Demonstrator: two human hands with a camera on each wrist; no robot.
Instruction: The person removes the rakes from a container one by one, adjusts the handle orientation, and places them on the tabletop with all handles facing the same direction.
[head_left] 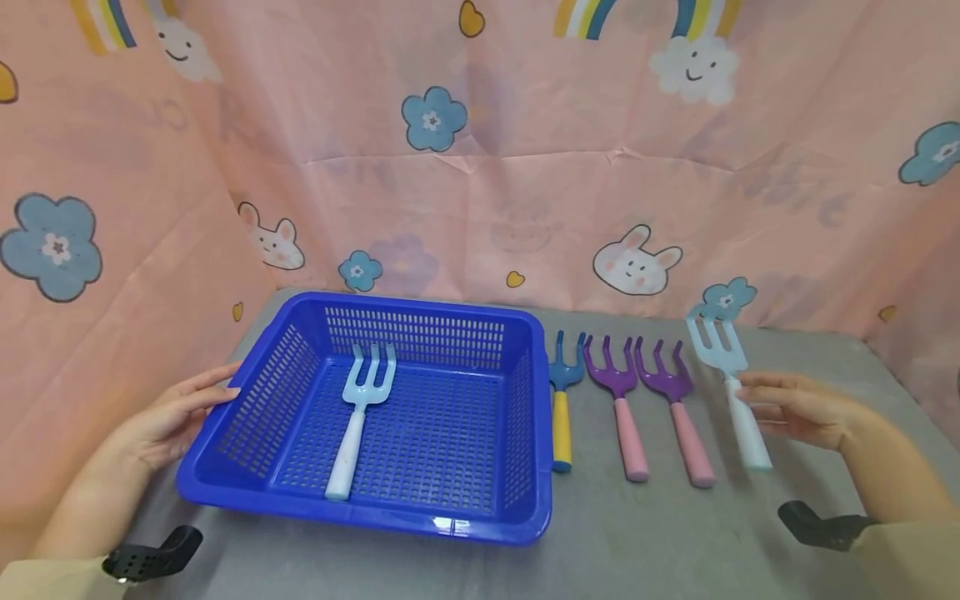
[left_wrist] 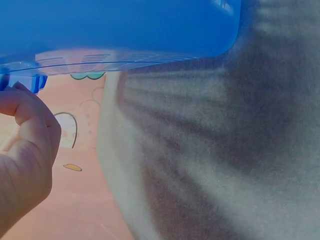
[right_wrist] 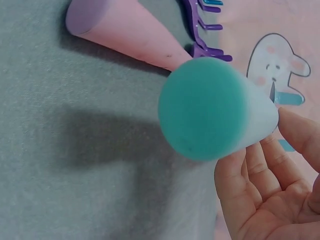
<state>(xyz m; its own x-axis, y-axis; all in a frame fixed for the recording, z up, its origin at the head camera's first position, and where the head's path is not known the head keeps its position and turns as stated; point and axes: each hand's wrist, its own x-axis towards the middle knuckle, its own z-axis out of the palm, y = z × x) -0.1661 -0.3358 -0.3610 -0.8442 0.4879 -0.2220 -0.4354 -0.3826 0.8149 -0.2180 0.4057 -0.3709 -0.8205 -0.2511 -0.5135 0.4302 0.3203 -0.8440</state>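
Observation:
My right hand [head_left: 798,410] pinches the white handle of a light-blue garden hand fork [head_left: 742,417], its tines pointing away from me. Seen end-on in the right wrist view, the handle's teal butt [right_wrist: 202,109] is held clear of the table, thumb on one side and fingers on the other. At the far left, my left hand [head_left: 168,421] grips the rim of a blue plastic basket [head_left: 363,521]. Its bent fingers [left_wrist: 37,112] meet the rim in the left wrist view. Another light-blue fork [head_left: 360,417] lies inside on the basket floor.
Between the basket and my right hand, a blue fork with a yellow handle [head_left: 561,425] and two purple forks with pink handles, one nearer the basket [head_left: 628,433] and one farther right [head_left: 688,437], lie side by side on the grey table [head_left: 637,542]. A pink printed cloth [head_left: 525,200] hangs behind.

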